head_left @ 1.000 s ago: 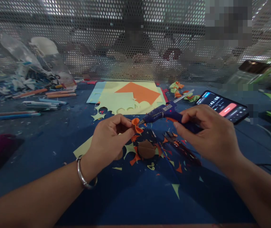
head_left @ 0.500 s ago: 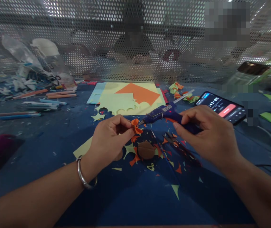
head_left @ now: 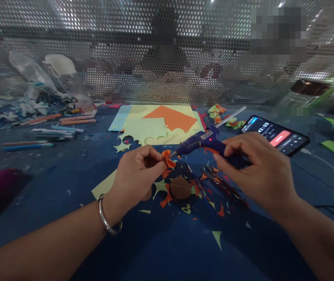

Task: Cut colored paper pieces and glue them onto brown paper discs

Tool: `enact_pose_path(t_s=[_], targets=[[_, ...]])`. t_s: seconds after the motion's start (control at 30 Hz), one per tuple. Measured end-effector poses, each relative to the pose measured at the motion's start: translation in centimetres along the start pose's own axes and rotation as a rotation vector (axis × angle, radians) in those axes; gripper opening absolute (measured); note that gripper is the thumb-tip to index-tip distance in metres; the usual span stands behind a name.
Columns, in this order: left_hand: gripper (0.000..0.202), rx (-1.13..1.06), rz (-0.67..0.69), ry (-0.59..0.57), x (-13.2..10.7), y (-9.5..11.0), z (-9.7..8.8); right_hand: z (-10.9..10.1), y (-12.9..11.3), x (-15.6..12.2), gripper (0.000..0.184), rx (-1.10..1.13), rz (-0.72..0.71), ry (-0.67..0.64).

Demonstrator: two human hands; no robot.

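My left hand (head_left: 143, 171) pinches a small folded orange paper piece (head_left: 168, 158) between thumb and fingertips. My right hand (head_left: 260, 168) is closed round the handle of a blue glue gun (head_left: 196, 142) with a small red light and a clear glue stick out of its back. The gun's nozzle points left and meets the orange paper, or is very near it; which, I cannot tell. Below lie a brown cardboard disc (head_left: 180, 187), pale green and orange paper scraps (head_left: 160, 186), and a dark pair of scissors or pliers (head_left: 224, 185) under the right hand.
Coloured paper sheets (head_left: 137, 128) lie behind the hands. A lit phone (head_left: 275, 134) is at the right, near crumpled paper pieces (head_left: 216, 111). Pens (head_left: 55, 132) and a clear bottle (head_left: 70, 82) stand at left, a purple case (head_left: 0, 185) nearer. A perforated metal panel (head_left: 111, 50) closes the back.
The view has shifted slightly. My hands keep the same grips, and the nozzle stays at the orange paper, which appears slightly turned. The phone's timer has advanced one second.
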State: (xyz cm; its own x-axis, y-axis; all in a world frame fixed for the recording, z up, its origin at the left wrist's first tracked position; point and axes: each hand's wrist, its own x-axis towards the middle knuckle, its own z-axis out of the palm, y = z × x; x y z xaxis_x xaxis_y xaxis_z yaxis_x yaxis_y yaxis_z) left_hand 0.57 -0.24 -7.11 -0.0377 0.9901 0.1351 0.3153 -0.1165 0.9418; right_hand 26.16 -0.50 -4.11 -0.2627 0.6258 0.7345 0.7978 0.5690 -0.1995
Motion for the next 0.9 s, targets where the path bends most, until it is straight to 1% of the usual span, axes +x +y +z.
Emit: enact_pose_path(t_s=[0.1,0.17,0.3,0.37,0.43,0.5,0.63,0.73,0.8,0.9], targets=[[0.015,-0.042,0.003,0.062,-0.1,0.3,0.1,0.0,-0.2,-0.1,0.023,-0.012,0.004,0.008],[0.016,-0.076,0.027,0.14,-0.1,0.6,0.1,-0.1,-0.2,-0.2,0.022,-0.023,0.052,-0.011],[0.016,-0.151,0.185,0.341,0.1,0.8,-0.1,0.2,0.2,0.0,0.022,0.028,0.192,-0.026],[0.016,-0.192,0.245,0.379,0.1,0.8,-0.2,0.5,0.8,0.2,0.022,0.059,0.258,-0.053],[0.015,-0.214,0.276,0.357,-0.2,1.0,-0.3,0.9,1.4,0.4,0.022,0.072,0.314,-0.107],[0.013,-0.204,0.288,0.293,-0.6,1.3,-0.2,1.3,2.0,0.6,0.022,0.077,0.358,-0.157],[0.012,-0.152,0.233,0.131,-1.2,1.6,0.2,2.3,2.7,0.5,0.023,0.077,0.413,-0.251],[0.012,-0.166,0.216,0.044,-1.3,1.4,0.5,3.0,3.1,0.3,0.025,0.045,0.42,-0.341],[0.011,-0.165,0.221,0.005,-1.3,1.4,0.5,3.3,3.1,0.1,0.025,0.014,0.395,-0.396],[0.009,-0.13,0.21,-0.035,-1.4,1.5,0.4,2.9,2.3,-0.1,0.021,-0.034,0.244,-0.404]])
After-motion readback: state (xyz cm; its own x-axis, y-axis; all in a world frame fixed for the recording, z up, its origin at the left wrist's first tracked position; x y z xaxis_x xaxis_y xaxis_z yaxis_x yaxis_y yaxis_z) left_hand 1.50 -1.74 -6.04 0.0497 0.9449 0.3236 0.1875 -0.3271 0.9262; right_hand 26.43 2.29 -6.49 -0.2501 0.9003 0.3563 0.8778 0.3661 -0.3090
